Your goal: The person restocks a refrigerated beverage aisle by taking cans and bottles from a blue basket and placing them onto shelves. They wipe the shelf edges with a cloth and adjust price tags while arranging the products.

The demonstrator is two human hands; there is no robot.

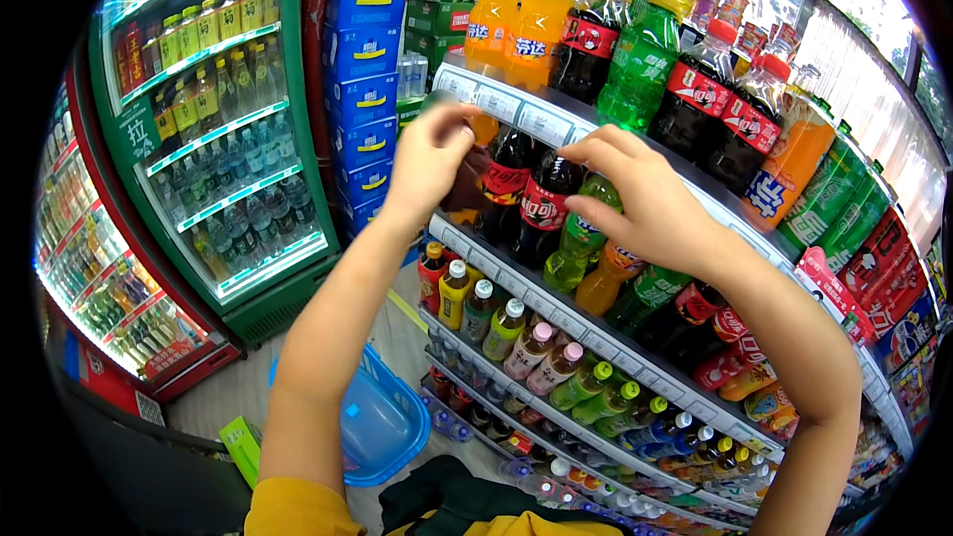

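Note:
Both of my hands are raised at a curved store shelf of drink bottles. My left hand (439, 156) is near the left end of the upper shelf's price rail (514, 108), its thumb and fingertips close together; whether it holds something small is not clear. My right hand (640, 197) is spread, fingers apart and bent, in front of the second shelf. Near its fingertips stand a cola bottle (546, 205) and a tilted bottle of green soda (569, 249). Below it lies an orange soda bottle (607, 279). Large bottles of orange soda (532, 30) and a green Sprite bottle (640, 63) stand above.
Lower shelves hold small tea bottles (526, 351). A blue plastic basket (380, 417) sits on the floor beside a green box (242, 447). Blue cartons (365, 100) are stacked left of the shelf. A green-framed drinks cooler (316, 238) and a red-framed one (201, 365) stand farther left.

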